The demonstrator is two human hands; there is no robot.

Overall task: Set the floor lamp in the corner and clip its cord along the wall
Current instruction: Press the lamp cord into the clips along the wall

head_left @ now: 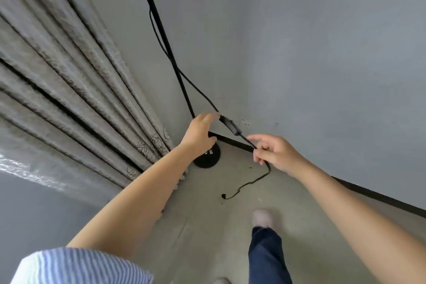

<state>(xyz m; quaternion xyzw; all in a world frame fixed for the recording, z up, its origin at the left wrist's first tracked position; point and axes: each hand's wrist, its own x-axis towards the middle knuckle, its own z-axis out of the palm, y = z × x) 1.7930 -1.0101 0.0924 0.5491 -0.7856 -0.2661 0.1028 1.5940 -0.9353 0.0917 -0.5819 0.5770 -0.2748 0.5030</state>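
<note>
A black floor lamp stands in the room corner: its thin pole (161,30) rises out of the top of the view and its round base (208,159) rests on the floor. A black cord (196,86) hangs from the pole down to an inline switch (230,125). My left hand (200,137) pinches the cord just above the switch. My right hand (274,155) grips the cord just below the switch. From there the cord drops in a loose curve to the floor, ending in a small plug (223,196).
Grey pleated curtains (76,90) hang at the left and reach the floor beside the lamp base. A white wall socket (246,123) sits low on the grey wall. A black baseboard (368,193) runs along the right wall. My foot (262,218) stands on the concrete floor.
</note>
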